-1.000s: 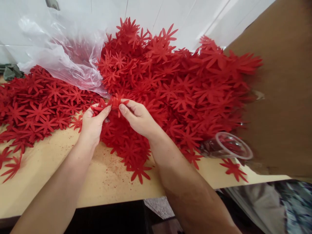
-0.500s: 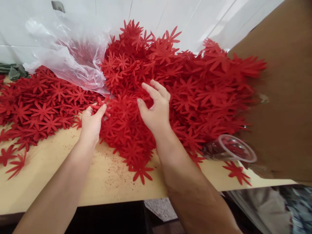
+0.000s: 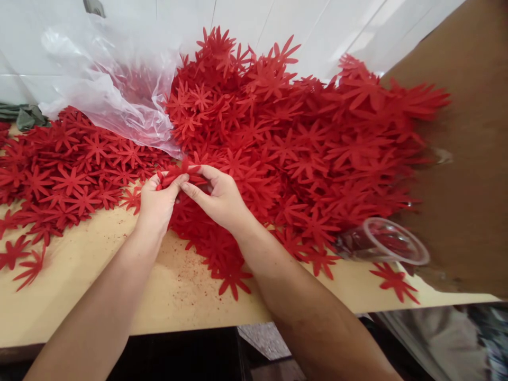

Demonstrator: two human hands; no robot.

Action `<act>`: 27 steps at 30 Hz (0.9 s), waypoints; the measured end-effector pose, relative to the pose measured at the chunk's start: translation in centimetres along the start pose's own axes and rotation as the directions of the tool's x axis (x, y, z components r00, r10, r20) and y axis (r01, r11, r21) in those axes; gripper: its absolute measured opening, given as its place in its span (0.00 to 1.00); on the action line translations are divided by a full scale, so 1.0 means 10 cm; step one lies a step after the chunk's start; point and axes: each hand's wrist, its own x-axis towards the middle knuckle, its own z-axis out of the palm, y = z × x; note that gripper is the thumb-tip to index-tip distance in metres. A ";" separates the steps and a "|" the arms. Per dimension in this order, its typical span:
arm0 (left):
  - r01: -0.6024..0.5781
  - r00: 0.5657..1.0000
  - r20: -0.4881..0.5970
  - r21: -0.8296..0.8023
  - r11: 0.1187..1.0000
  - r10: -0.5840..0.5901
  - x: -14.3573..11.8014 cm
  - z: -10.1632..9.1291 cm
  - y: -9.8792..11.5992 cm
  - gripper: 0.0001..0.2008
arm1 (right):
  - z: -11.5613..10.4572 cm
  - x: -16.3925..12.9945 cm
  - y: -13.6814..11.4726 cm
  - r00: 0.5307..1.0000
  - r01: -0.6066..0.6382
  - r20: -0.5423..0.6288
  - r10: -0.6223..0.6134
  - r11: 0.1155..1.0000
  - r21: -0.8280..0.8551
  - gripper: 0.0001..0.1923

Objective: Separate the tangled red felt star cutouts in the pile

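Observation:
Between both hands is a red flower-shaped cutout (image 3: 180,172) with narrow petals. My left hand (image 3: 161,198) is closed on it, thumb in front and fingers behind. My right hand (image 3: 216,196) pinches its other side, the two thumbs nearly meeting. Some fingertips are hidden behind the petals. Just behind and to the right of my hands rises a large heap of the same red flower cutouts (image 3: 293,143). A lower, flatter pile of red flowers (image 3: 79,172) spreads to the left.
A crumpled clear plastic bag (image 3: 123,106) lies at the back between the piles. On the right, a clear plastic cup (image 3: 397,241) rests on its side by a brown cardboard panel (image 3: 468,185). Loose flowers and red crumbs lie on the yellowish table (image 3: 159,296). White tiles (image 3: 278,21) stand behind.
My right hand has moved left from above the big heap, its fingers closing on the flower in my left hand. My left hand has shifted slightly right.

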 end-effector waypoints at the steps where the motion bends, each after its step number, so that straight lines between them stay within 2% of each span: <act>1: 0.003 1.000 0.008 -0.014 1.000 -0.003 0.00 0.00 0.01 0.17 | 0.00 0.00 -0.01 1.000 -0.013 0.016 0.013 0.999 0.036 0.16; 4: -0.035 0.998 0.053 -0.019 0.999 0.036 0.01 0.00 0.00 0.18 | 0.02 0.00 -0.05 0.998 -0.050 0.039 0.045 0.989 0.139 0.16; 6: -0.071 0.994 0.091 0.048 0.996 0.066 0.01 -0.02 -0.02 0.17 | 0.02 0.01 -0.08 0.997 -0.071 0.025 0.067 0.981 0.180 0.17; 11: -0.036 0.983 0.184 0.152 0.988 0.007 -0.01 -0.05 -0.07 0.20 | -0.04 0.04 -0.12 0.992 -0.073 -0.093 0.085 0.990 0.125 0.11; 14: -0.035 0.984 0.180 0.154 0.988 0.006 -0.02 -0.05 -0.06 0.19 | -0.10 0.08 -0.08 0.970 -0.087 -0.211 0.124 0.980 0.178 0.07; 17: -0.051 0.992 0.125 0.144 0.988 0.033 -0.02 -0.04 -0.03 0.16 | -0.15 0.12 -0.05 0.950 -0.099 -0.261 0.172 0.958 0.271 0.05; 20: -0.094 0.990 0.117 0.112 0.989 0.081 -0.04 -0.02 0.00 0.13 | -0.16 0.12 -0.03 0.947 -0.121 -0.243 0.208 0.937 0.327 0.08; 24: -0.209 0.956 0.230 0.097 0.973 0.183 -0.08 0.00 0.01 0.12 | -0.12 0.09 -0.03 0.968 -0.112 -0.179 0.177 0.940 0.322 0.12; 27: -0.246 0.931 0.304 0.110 0.963 0.203 -0.09 0.01 -0.01 0.12 | -0.11 0.08 -0.04 0.985 -0.087 -0.123 0.121 0.964 0.249 0.15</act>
